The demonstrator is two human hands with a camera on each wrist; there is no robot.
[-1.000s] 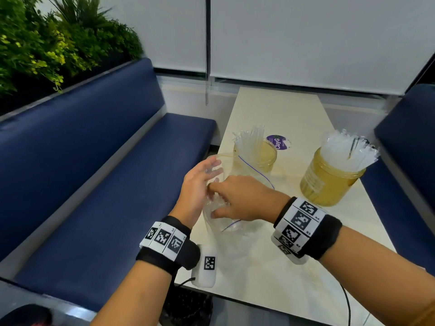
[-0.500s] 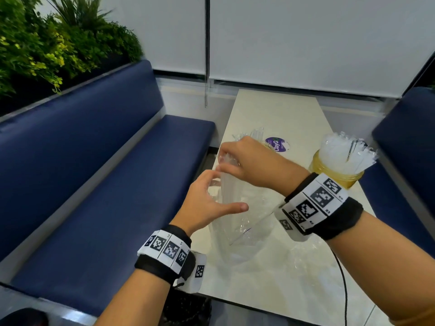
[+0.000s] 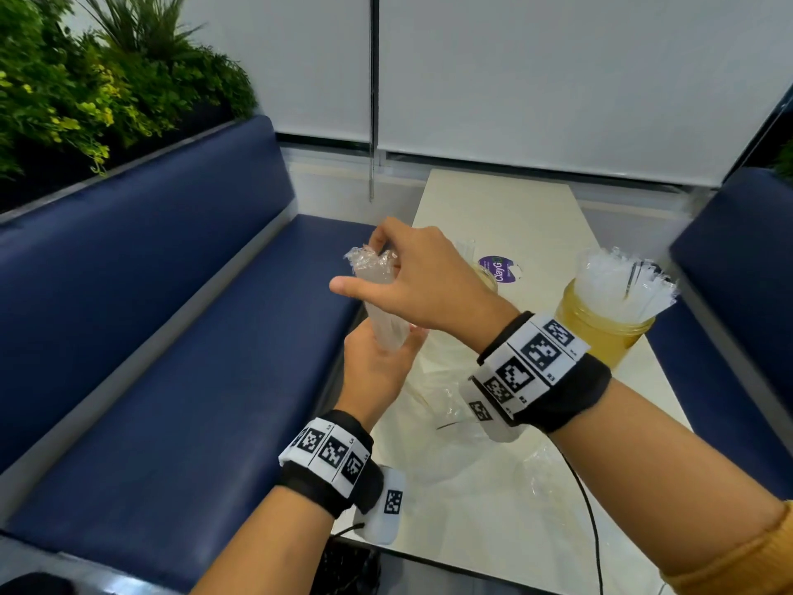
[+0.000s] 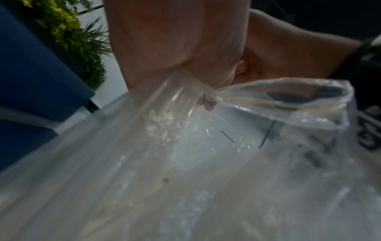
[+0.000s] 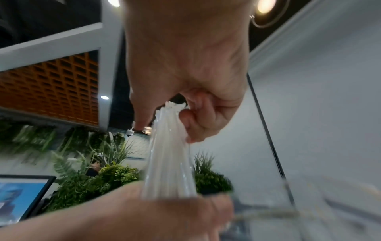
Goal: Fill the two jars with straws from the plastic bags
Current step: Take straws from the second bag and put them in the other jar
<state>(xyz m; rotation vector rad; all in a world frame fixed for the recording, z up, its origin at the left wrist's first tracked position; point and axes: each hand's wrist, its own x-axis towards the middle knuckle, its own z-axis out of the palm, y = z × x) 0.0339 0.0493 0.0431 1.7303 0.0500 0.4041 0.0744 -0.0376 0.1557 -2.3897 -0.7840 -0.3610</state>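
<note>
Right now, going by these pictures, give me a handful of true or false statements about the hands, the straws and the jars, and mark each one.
1. The right hand pinches the top of a bundle of straws. True.
2. The left hand rests flat on the table. False: it is raised and grips the lower part of the bundle.
3. The jar on the right is empty. False: it is packed with straws sticking out of its top.
4. A purple sticker lies on the table. True.
5. The bundle is held lying flat. False: it is held roughly upright between the two hands.
</note>
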